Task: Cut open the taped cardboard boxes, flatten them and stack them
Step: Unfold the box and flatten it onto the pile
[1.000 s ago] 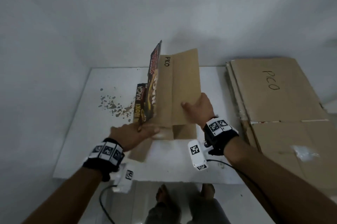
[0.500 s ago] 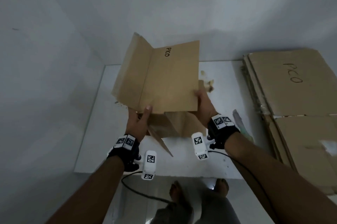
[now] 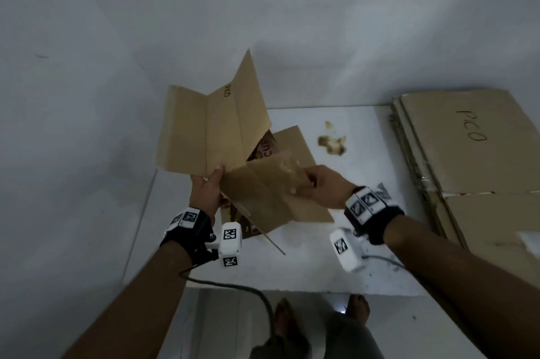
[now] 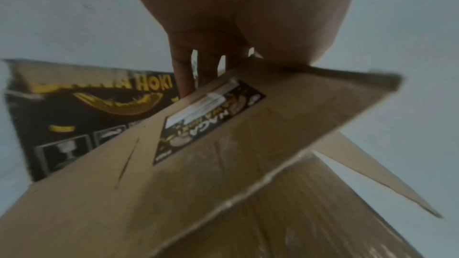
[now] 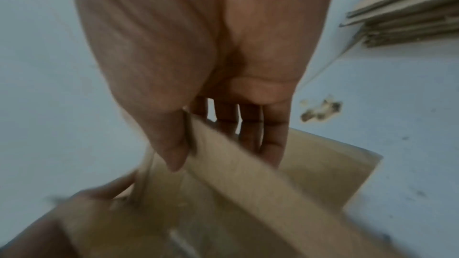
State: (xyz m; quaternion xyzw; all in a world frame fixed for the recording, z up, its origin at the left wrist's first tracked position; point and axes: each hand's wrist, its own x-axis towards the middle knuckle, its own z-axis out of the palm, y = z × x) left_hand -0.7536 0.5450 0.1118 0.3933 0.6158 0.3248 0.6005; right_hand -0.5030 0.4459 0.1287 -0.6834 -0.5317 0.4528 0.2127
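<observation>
Here the box [image 3: 233, 154] hangs above the white table [image 3: 336, 256], half unfolded. The left hand [image 3: 206, 192] pinches its raised panel, and the right hand [image 3: 321, 186] pinches a lower flap. Best to pull the panels apart, then press the creases flat before adding it to the stack [image 3: 467, 160]. Only the left wrist view shows the printed outer face.

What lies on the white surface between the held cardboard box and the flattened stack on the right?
Head view: only a brown stain on the white surface between box and stack.
</observation>
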